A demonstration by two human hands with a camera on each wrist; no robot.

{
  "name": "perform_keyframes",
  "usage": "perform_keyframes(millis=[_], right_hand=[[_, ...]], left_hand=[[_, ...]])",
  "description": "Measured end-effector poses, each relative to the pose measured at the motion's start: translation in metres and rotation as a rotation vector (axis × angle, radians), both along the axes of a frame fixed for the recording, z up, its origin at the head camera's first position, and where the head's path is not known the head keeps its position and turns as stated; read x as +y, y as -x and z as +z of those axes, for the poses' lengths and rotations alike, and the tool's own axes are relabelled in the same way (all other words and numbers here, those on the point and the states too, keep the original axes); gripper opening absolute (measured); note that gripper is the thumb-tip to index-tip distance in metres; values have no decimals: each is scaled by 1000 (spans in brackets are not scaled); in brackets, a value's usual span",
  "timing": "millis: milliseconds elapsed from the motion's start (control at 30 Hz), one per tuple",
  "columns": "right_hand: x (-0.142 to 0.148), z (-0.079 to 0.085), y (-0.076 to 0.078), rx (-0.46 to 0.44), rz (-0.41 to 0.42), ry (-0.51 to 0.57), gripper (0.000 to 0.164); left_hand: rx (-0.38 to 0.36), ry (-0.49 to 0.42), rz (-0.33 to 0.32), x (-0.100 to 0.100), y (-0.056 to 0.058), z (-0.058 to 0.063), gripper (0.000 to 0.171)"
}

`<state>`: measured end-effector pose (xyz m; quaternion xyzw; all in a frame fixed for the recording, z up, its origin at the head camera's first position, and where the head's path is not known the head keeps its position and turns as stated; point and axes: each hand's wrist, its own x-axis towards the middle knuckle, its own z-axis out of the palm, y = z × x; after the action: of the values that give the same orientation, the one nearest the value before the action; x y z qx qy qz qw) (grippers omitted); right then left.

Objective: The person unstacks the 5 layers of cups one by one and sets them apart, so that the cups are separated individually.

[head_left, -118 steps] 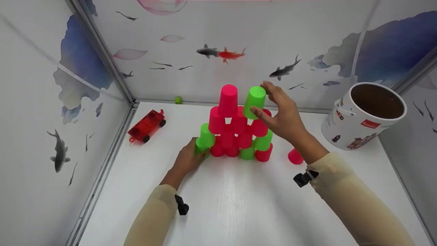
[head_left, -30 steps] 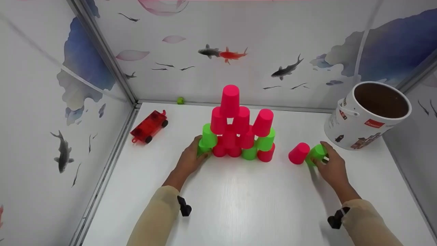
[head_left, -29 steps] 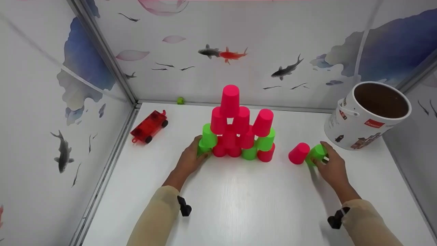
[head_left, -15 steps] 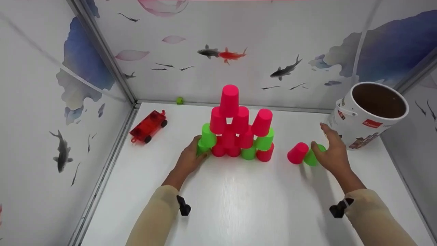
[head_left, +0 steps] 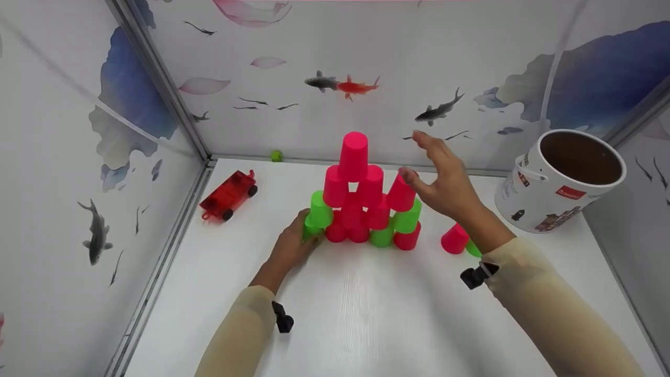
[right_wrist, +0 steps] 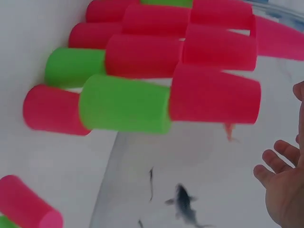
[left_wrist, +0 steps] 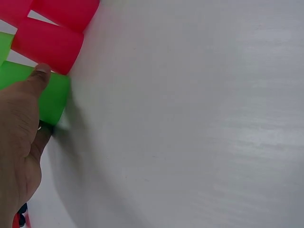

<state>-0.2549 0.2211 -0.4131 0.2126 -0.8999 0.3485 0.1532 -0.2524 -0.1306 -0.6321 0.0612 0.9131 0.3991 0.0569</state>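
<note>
Pink and green plastic cups stand upside down in a stepped stack, topped by a pink cup. My left hand holds the green cup at the stack's lower left corner, thumb and a finger on opposite sides. At the upper right of the stack is another pink cup, resting on a green cup. Just right of that pink cup, my right hand hovers with spread fingers, holding nothing. Its forearm partly hides a loose pink cup and a loose green cup on the table.
A red toy cart with black wheels sits at the back left. A white printed bucket stands at the back right. Near the rear wall lies a small green object. Walls enclose the table at the back and sides.
The right hand has taken the green cup off the stack's upper right, set it beside the loose pink cup, let go, and returned left to the stack. The left hand stays in place.
</note>
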Motion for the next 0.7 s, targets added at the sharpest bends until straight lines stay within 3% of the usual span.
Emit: perform_keyframes(millis=[233, 700], right_hand=[[-51, 21, 6, -61, 101, -49, 89], [-86, 20, 15, -102, 161, 37, 85]], left_hand=[[-34, -28, 23, 0, 1, -1, 75], [-18, -41, 7, -2, 0, -2, 73]])
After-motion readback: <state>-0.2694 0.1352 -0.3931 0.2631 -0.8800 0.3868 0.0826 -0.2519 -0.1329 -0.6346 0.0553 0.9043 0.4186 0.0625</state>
